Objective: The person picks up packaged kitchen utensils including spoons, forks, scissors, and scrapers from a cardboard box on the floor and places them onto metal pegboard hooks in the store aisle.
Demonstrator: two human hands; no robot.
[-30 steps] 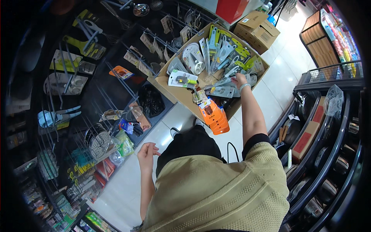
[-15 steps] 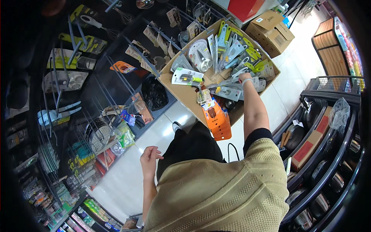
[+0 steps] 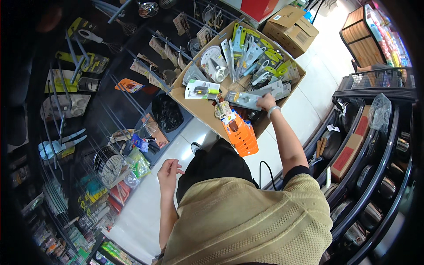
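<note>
My right hand (image 3: 266, 103) is inside an open cardboard box (image 3: 201, 114), its fingers closed on the end of a long, flat grey carded pack (image 3: 243, 99). What tool that pack contains cannot be made out. Beside it, a white card (image 3: 202, 89) carries a black and green-handled utensil. Orange carded packs (image 3: 239, 134) hang over the near edge of the box. Green-handled utensils (image 3: 270, 54) and a white round-backed pack with scissors (image 3: 214, 64) fill its far part. Low at my left side, my left hand (image 3: 168, 173) is loosely curled, with nothing visible in it.
Metal hooks with carded kitchen tools line the dark display wall (image 3: 128, 57) on the left. A black plastic bag (image 3: 167, 110) lies beside the box. At the right stands a rack (image 3: 366, 185) of pans. Another carton (image 3: 290, 30) sits behind the box on the tiled floor.
My right hand has shifted toward me within the box, and the grey pack now lies farther left of it. The whole view has shifted slightly. My left hand stays low at my side.
</note>
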